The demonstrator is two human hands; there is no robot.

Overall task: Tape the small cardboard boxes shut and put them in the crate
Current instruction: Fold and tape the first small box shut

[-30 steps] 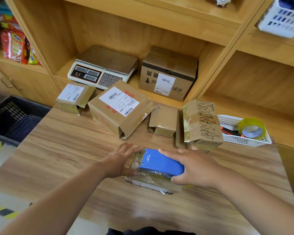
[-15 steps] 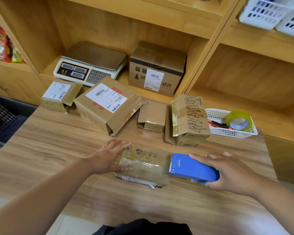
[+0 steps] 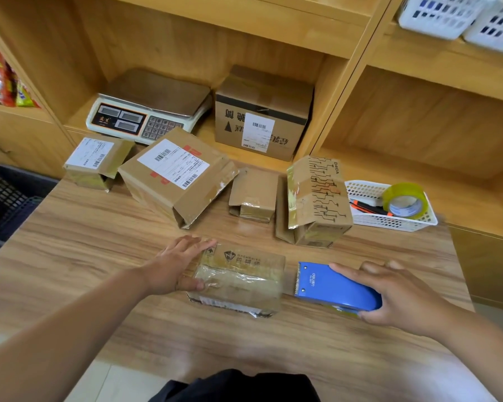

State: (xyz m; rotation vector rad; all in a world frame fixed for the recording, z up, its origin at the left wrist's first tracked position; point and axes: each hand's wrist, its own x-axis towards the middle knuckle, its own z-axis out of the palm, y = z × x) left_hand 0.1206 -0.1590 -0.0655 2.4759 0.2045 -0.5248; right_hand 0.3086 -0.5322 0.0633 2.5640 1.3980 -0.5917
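**Ragged cut or a dragged box**

The right hand [image 3: 404,297] is wrapped round the blue tape dispenser [image 3: 334,285], with its fingers over the top and its thumb at the near edge. The toothed cutter faces the small box [image 3: 241,280] from just to its right, across a narrow gap. The left hand [image 3: 177,265] lies flat on the left end of the small box, fingers straight, pressing rather than gripping. The small box sits on the table [image 3: 99,256] directly in front of the person, with glossy tape already across its top.

The gap is too blurred to tell whether a strand of tape bridges it. If one does, a straight pull to the right would probably stretch the tape rather than sever it. With only a flat palm holding it, the light box could skid or lift at its right end, peeling the seam. A loose tail might also fold onto itself.

Behind the small box, the open boxes [image 3: 253,195] lie with loose flaps, and a wide swing of the dispenser could knock them. The crate [image 3: 9,198] sits well to its left, below the table edge, so a one-handed carry risks a drop.
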